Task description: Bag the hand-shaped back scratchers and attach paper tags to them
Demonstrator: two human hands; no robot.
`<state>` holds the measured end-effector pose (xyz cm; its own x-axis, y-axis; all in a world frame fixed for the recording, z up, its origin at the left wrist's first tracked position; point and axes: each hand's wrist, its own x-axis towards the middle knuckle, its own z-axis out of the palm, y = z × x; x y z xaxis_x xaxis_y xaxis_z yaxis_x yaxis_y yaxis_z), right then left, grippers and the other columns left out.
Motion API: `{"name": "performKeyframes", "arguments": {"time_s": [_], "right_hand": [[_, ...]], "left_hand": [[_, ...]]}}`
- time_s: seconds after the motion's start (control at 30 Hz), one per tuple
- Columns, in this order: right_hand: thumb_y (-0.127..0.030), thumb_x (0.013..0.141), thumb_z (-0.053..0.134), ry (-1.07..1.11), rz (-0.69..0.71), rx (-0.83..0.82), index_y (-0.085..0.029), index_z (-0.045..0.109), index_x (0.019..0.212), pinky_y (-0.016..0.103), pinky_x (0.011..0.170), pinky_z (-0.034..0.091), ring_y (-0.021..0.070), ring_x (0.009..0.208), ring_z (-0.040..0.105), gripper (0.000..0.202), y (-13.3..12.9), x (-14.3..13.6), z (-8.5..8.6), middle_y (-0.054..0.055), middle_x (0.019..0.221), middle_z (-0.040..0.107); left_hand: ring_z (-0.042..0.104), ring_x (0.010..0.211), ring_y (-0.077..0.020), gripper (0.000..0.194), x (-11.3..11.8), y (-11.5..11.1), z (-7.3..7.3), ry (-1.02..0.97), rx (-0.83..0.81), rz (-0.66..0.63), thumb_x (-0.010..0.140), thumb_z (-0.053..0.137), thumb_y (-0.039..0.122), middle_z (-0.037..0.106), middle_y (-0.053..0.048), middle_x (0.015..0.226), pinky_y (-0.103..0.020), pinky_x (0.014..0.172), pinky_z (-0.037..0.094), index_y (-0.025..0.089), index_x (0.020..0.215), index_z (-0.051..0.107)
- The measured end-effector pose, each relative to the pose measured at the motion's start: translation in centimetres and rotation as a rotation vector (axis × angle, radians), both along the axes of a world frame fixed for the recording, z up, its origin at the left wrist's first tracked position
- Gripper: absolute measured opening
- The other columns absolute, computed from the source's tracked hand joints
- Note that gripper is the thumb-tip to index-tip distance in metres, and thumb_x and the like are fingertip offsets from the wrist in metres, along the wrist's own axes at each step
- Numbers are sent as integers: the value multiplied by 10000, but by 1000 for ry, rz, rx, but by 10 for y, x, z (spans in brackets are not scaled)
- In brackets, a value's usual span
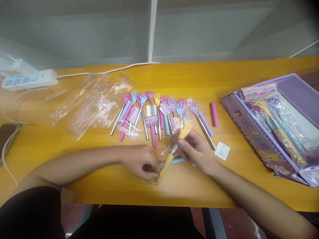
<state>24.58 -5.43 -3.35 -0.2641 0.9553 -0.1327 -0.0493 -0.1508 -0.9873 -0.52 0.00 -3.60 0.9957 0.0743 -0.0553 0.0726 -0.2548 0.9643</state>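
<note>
A yellow hand-shaped back scratcher (164, 168) with a metal rod and yellow handle slants between my hands, clear plastic film around its upper part. My right hand (196, 149) grips it just below the yellow claw. My left hand (142, 163) is closed at the lower end of the handle, its fingertips pinched on the wrapper or handle edge. A light blue handle (177, 160) lies on the table behind the yellow one. Beyond my hands lies a row of pink, blue, purple and yellow back scratchers (143, 99), several with small printed cards.
Crumpled clear plastic bags (99, 106) lie at the left. An open purple box (259, 136) of wrapped scratchers stands at the right. Near it are a pink tube (214, 114) and a white tag (222, 150). A power strip (30, 79) sits at the far left.
</note>
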Motion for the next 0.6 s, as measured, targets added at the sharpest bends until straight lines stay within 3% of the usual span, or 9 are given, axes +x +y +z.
{"name": "performKeyframes", "arguments": {"time_s": [0.13, 0.27, 0.37, 0.43, 0.5, 0.6], "right_hand": [[-551, 1007, 724, 38, -6, -121, -254, 513, 916, 208, 325, 197, 76, 284, 339, 375, 1, 1, 7, -120, 437, 459], [-534, 1011, 713, -61, 125, -148, -229, 571, 956, 193, 314, 301, 88, 281, 432, 341, -4, -1, 11, -99, 449, 525], [-497, 981, 756, -157, 197, -132, -216, 576, 911, 182, 330, 366, 89, 305, 501, 341, -7, -3, 12, -82, 488, 573], [-468, 940, 809, -188, 225, -153, -222, 530, 830, 173, 323, 366, 88, 307, 517, 388, -8, -3, 13, -72, 496, 604], [-462, 929, 818, -179, 262, -192, -223, 541, 837, 173, 311, 367, 92, 302, 515, 377, -7, -3, 15, -71, 493, 615], [-468, 954, 785, -148, 349, -203, -210, 615, 912, 176, 325, 405, 93, 319, 528, 312, -7, -3, 17, -75, 503, 614]], "left_hand": [[737, 634, -152, 261, -1, 3, -3, 1, -215, 163, 938, 811, 438, 770, -56, 781, -236, 618, 596, 192, 965, 730], [753, 611, -119, 372, 1, 4, -13, -168, -491, 529, 1056, 674, 441, 757, -56, 1021, -202, 532, 601, 223, 1339, 569], [778, 708, -103, 574, 4, 4, -18, -367, -426, 732, 1050, 703, 314, 694, -82, 1279, -207, 621, 655, 330, 1551, 423], [786, 771, -98, 643, 5, 5, -19, -449, -319, 783, 1050, 696, 240, 656, -91, 1405, -224, 711, 684, 401, 1602, 407], [789, 824, -106, 615, 5, 6, -19, -482, -248, 782, 1063, 666, 207, 648, -84, 1456, -247, 760, 698, 431, 1595, 455], [774, 865, -122, 450, 5, 7, -19, -463, -170, 796, 1068, 654, 210, 698, -86, 1375, -259, 773, 701, 349, 1495, 618]]}}
